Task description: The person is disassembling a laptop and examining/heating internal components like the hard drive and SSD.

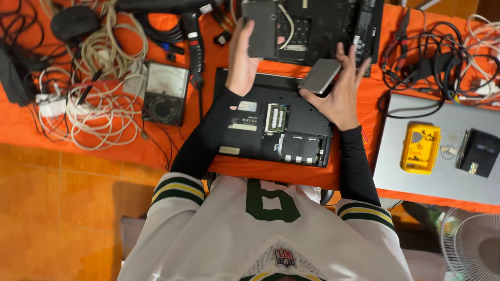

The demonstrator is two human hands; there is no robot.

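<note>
An orange cloth (427, 47) covers the table across the upper part of the frame. Below it at lower left lies a floor of orange-brown tiles (57, 208), warmly lit. At lower right stands a white fan (471, 244), its round grille partly cut off.

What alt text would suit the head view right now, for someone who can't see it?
Seen from above, the left hand holds a dark flat panel and the right hand a grey rectangular drive, both over an opened black laptop lying underside-up on an orange cloth. Cables and an analogue meter lie to one side.
</note>
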